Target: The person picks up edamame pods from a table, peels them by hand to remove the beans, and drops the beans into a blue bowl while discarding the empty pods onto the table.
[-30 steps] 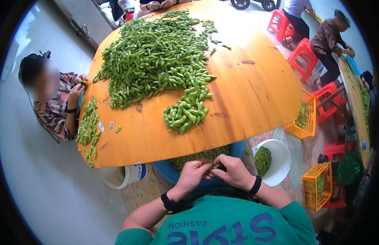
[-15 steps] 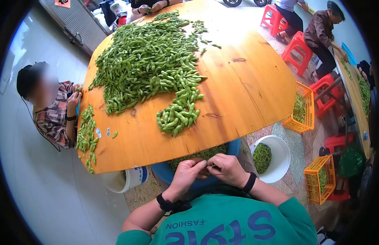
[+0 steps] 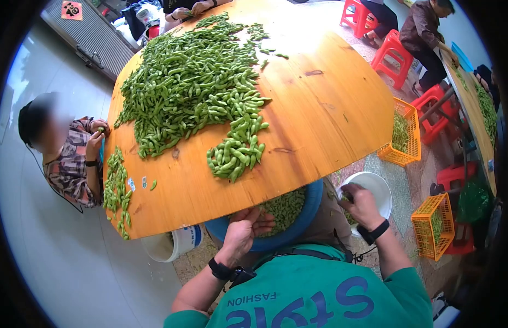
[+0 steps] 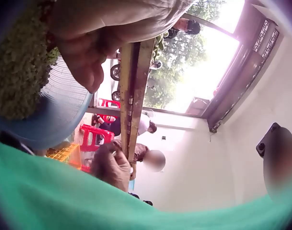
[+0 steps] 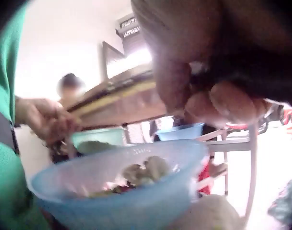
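I sit at the near edge of a round wooden table (image 3: 330,109) that bears a big heap of green edamame pods (image 3: 193,87) and a smaller pile (image 3: 234,153) closer to me. Under the edge a blue basin (image 3: 314,205) holds shelled beans (image 3: 284,208). My left hand (image 3: 251,225) hovers over the basin's near side with loose fingers (image 4: 83,62) and nothing in them. My right hand (image 3: 359,201) reaches over the white bucket (image 3: 382,188) on the right. Its fingers (image 5: 222,103) are curled, and anything inside them is hidden.
A second white bucket (image 3: 169,243) stands under the table to my left. Orange baskets (image 3: 401,142) (image 3: 429,232) with pods and red stools (image 3: 396,60) crowd the floor on the right. Another person (image 3: 68,153) sits at the table's left edge, with others farther off.
My hands, together at the basin a moment ago, have parted. The right hand moved right to the white bucket while the left stayed over the basin and relaxed.
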A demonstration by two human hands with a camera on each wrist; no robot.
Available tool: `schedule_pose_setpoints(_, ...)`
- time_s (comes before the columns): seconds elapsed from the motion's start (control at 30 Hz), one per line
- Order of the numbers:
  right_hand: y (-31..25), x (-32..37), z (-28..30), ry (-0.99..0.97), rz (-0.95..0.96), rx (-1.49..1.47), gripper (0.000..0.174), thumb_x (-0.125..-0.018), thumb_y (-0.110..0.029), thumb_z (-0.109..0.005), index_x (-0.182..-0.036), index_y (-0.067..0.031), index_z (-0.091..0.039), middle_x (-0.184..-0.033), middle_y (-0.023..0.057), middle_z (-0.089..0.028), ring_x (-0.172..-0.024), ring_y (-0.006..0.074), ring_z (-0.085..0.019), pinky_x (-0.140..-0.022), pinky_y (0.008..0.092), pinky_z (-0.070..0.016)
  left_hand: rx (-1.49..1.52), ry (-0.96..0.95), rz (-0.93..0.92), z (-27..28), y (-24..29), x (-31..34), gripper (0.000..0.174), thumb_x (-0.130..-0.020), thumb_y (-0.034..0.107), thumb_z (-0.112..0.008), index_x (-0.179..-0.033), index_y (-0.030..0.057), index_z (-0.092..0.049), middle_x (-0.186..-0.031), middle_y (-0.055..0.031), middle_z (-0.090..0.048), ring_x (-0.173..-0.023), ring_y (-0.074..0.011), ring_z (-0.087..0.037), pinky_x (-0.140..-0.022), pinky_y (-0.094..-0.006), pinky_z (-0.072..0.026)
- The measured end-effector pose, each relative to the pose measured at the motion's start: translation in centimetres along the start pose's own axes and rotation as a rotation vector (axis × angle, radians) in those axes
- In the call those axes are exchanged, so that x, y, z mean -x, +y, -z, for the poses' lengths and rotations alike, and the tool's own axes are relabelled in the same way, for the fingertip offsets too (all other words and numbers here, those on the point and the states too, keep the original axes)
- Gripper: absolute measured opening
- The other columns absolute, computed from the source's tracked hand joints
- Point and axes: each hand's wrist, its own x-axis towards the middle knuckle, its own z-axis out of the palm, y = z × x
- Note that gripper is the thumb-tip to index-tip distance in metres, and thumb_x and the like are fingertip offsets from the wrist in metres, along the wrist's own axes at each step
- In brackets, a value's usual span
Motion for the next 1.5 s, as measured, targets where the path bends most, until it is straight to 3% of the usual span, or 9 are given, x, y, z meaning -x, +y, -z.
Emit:
schedule_pose_setpoints(0.03, 0.7, 0.8, 1.0, -0.076, -0.092, 0.217, 0.055, -0.072, -0.025, -0.078, -0.119, -0.0033, -0.061, -0.104, 0.0211, -0.064, -0.086, 0.0384, -0.066, -0.076, 0.0486, -0.0528, 0.016, -0.01, -0.003, -0.1, 0.0, 0.0, 0.024, -0.102, 0.023, -0.053, -0.111, 0.0013, -0.057, -0.099, -0.0162, -0.07, -0.086, -0.0258, -0.071, -0.074, -0.0339, -0.0585)
schedule_pose_setpoints(0.13, 0.6, 1.3, 1.0, -0.043, -0.184, 0.384, 0.046, -0.072, -0.02, -0.077, -0.113, -0.0044, -0.062, -0.098, 0.0191, -0.063, -0.082, 0.0369, -0.066, -0.071, 0.0457, -0.054, 0.029, -0.029, 0.002, -0.5, -0.2, -0.1, 0.024, -0.102, 0.023, -0.053, -0.112, 0.0011, -0.056, -0.1, -0.0164, -0.07, -0.089, -0.0264, -0.071, -0.076, -0.034, -0.0587)
schedule_pose_setpoints(0.33, -10.9, -1.3, -3.5, 0.012, 0.368, -0.197, 0.02, -0.081, -0.019, -0.07, -0.087, -0.0054, -0.056, -0.084, 0.013, -0.06, -0.073, 0.0344, -0.064, -0.063, 0.0431, -0.0529, -0.068, -0.031, 0.0, -2.4, -1.1, -0.5, 0.022, -0.103, 0.023, -0.051, -0.11, 0.0035, -0.057, -0.104, -0.013, -0.069, -0.092, -0.0224, -0.069, -0.079, -0.0323, -0.0575)
schedule_pose_setpoints(0.6, -13.2, -2.7, -7.6, -0.019, 0.513, -0.119, 0.014, -0.081, -0.015, -0.066, -0.078, -0.0077, -0.054, -0.072, 0.0109, -0.057, -0.065, 0.0316, -0.063, -0.057, 0.0409, -0.052, -0.063, 0.061, -0.051, -1.4, -0.7, 0.9, 0.026, -0.102, 0.02, -0.052, -0.117, -0.0016, -0.054, -0.106, -0.0134, -0.066, -0.091, -0.0246, -0.069, -0.079, -0.0354, -0.0589)
schedule_pose_setpoints(0.73, -8.4, -1.9, -5.0, -0.009, 0.277, -0.111, 0.009, -0.081, -0.013, -0.062, -0.081, -0.0069, -0.055, -0.07, 0.0171, -0.06, -0.067, 0.0358, -0.064, -0.059, 0.047, -0.051, -0.381, 0.161, -0.262, 1.1, -1.1, 0.8, 0.029, -0.098, 0.016, -0.056, -0.12, -0.0028, -0.053, -0.108, -0.018, -0.068, -0.092, -0.0258, -0.069, -0.08, -0.0352, -0.0553)
schedule_pose_setpoints(0.83, -1.8, -0.6, -2.2, 0.045, 0.054, 0.088, 0.019, -0.078, -0.011, -0.067, -0.094, -0.0059, -0.06, -0.084, 0.0199, -0.062, -0.076, 0.0388, -0.064, -0.066, 0.0488, -0.0515, -1.419, 0.199, -0.684, 2.0, 0.2, 2.0, 0.022, -0.088, 0.013, -0.067, -0.105, 0.0005, -0.061, -0.094, -0.0224, -0.066, -0.082, -0.0313, -0.066, -0.07, -0.0355, -0.0522)
schedule_pose_setpoints(1.0, 2.5, 1.2, -1.3, 0.052, -0.132, 0.174, 0.018, -0.08, -0.009, -0.062, -0.096, -0.0023, -0.059, -0.088, 0.0237, -0.062, -0.08, 0.0424, -0.063, -0.069, 0.0497, -0.051, -1.226, 0.241, -1.044, -3.0, 5.8, 4.1, 0.017, -0.087, 0.009, -0.069, -0.103, 0.004, -0.063, -0.063, -0.0108, -0.059, -0.053, -0.0227, -0.059, -0.052, -0.0328, -0.0471)
schedule_pose_setpoints(1.33, -12.3, -2.6, -1.9, -0.148, 0.344, -0.496, 0.013, -0.086, -0.002, -0.056, -0.096, 0.0013, -0.063, -0.086, 0.0209, -0.065, -0.08, 0.0376, -0.065, -0.072, 0.0425, -0.0529, -1.321, 0.469, -1.276, -1.5, 8.6, 0.4, 0.007, -0.085, 0.002, -0.068, -0.09, 0.0011, -0.064, -0.077, -0.012, -0.056, -0.065, -0.0246, -0.058, -0.06, -0.0331, -0.0481)
schedule_pose_setpoints(1.5, -15.3, -5.1, -2.5, -0.089, 0.387, -0.598, 0.015, -0.086, -0.002, -0.059, -0.1, 0.0017, -0.062, -0.087, 0.0202, -0.066, -0.078, 0.0348, -0.067, -0.069, 0.0391, -0.0532, -1.046, 0.443, -1.088, -0.7, 7.8, 1.0, 0.005, -0.091, 0.003, -0.065, -0.093, -0.001, -0.063, -0.08, -0.0061, -0.063, -0.066, -0.0147, -0.058, -0.058, -0.0282, -0.0465)
